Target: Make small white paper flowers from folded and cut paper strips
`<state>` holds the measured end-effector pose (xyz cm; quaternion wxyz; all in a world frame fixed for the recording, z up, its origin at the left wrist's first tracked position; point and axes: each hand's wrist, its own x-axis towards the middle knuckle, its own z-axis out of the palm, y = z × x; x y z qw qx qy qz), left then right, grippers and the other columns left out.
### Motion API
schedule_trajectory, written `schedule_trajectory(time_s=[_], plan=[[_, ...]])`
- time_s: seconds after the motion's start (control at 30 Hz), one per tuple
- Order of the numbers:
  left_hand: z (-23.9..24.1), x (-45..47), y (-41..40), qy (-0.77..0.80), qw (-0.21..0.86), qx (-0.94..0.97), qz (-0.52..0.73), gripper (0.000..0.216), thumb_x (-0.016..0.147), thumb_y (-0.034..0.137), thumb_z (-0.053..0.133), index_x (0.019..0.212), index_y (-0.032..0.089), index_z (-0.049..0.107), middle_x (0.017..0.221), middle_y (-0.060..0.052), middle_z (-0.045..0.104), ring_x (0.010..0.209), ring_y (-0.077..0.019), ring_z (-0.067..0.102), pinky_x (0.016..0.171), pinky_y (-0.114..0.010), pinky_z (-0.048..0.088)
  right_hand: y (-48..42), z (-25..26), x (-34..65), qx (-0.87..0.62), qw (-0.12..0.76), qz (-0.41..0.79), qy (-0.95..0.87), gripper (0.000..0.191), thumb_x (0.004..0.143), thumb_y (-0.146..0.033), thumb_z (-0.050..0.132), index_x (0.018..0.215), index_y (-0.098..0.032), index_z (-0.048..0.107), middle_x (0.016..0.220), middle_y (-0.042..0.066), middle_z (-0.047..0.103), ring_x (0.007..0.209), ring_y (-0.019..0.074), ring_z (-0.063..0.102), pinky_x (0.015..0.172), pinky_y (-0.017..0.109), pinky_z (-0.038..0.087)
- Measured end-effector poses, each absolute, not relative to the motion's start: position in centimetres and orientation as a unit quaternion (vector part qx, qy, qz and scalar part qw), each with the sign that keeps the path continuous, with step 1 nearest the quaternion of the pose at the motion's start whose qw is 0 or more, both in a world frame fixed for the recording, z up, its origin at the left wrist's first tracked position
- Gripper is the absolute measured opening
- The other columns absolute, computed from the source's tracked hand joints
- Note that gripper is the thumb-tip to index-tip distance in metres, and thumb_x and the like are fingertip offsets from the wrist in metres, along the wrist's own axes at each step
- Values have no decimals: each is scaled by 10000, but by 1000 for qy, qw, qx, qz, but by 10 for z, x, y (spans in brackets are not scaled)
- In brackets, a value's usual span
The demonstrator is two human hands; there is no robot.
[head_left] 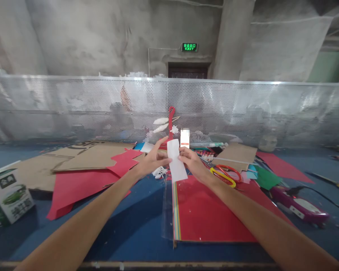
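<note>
A narrow strip of white paper (176, 162) is held up in front of me, above the near stack of red card (214, 214). My left hand (155, 156) pinches its left edge between thumb and fingers, with the index finger raised. On the other edge, my right hand (190, 158) grips the strip between thumb and fingers. Just behind the paper stands a red hooked cut-out (171, 120) with white leaf-like pieces (161, 125) beside it. A phone with a lit screen (184, 138) leans upright behind my right hand.
Scissors with red and yellow handles (226, 176) lie right of my right hand. Cardboard sheets (84, 162) and cut red paper (84, 188) cover the left side, near a milk carton (9, 197). A purple device (301, 205) with a cable sits at right. Perforated metal screen (73, 109) runs behind.
</note>
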<state>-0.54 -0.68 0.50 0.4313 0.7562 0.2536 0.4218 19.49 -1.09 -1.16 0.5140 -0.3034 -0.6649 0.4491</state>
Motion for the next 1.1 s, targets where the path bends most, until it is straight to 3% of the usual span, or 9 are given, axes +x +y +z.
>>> schedule_trajectory(time_s=[0.1,0.23,0.33,0.47,0.6,0.77,0.87,1.1], plan=[[2,-3,-7,248,395,763,447,877,826,339,706,1522,290,174,814,-1,635,750,-162,645,725,-296,537,-5,-14,198,-298,514,438,-675,306,787,-359,652,1048,-226,561,862,12,641,744,167,618,615,261,475],[2,-2,-9,254,354,776,456,705,861,349,654,1479,291,320,951,-34,641,738,-142,630,717,-283,537,-1,-16,199,-306,525,418,-676,382,733,-328,722,1065,-208,576,853,11,636,755,166,622,626,258,468],[6,-2,-14,258,319,811,418,501,867,375,636,1343,255,534,1105,-76,646,733,-132,606,677,-261,516,0,-17,200,-297,532,406,-681,393,738,-327,720,1089,-207,587,873,18,651,759,164,629,667,275,481],[8,2,-20,268,297,843,360,322,857,400,639,1115,219,705,973,-62,696,631,-113,547,567,-222,445,0,-16,202,-292,531,390,-693,404,747,-346,724,1100,-213,580,876,27,675,786,181,652,708,300,500],[5,4,-19,276,284,840,370,240,860,363,629,1004,206,741,909,-46,703,594,-101,520,556,-216,423,1,-16,203,-299,535,371,-698,394,763,-383,719,1091,-212,582,891,39,679,795,187,662,724,314,514],[0,2,-9,288,242,829,414,261,893,310,559,1040,184,734,941,-70,719,764,-160,620,671,-247,482,5,-17,204,-300,541,369,-694,415,734,-343,747,1096,-208,595,938,36,650,770,157,635,703,289,511],[0,1,-8,295,222,828,422,258,894,310,566,1045,189,737,887,-62,721,749,-160,621,670,-248,478,5,-18,204,-298,550,360,-692,391,744,-334,735,1086,-204,597,922,30,632,754,147,618,677,273,504],[3,3,-16,288,259,835,391,253,876,347,618,1057,209,728,992,-59,726,705,-139,606,637,-233,472,3,-18,203,-279,532,355,-716,395,742,-330,733,1084,-208,577,872,7,596,691,133,595,616,250,481]])
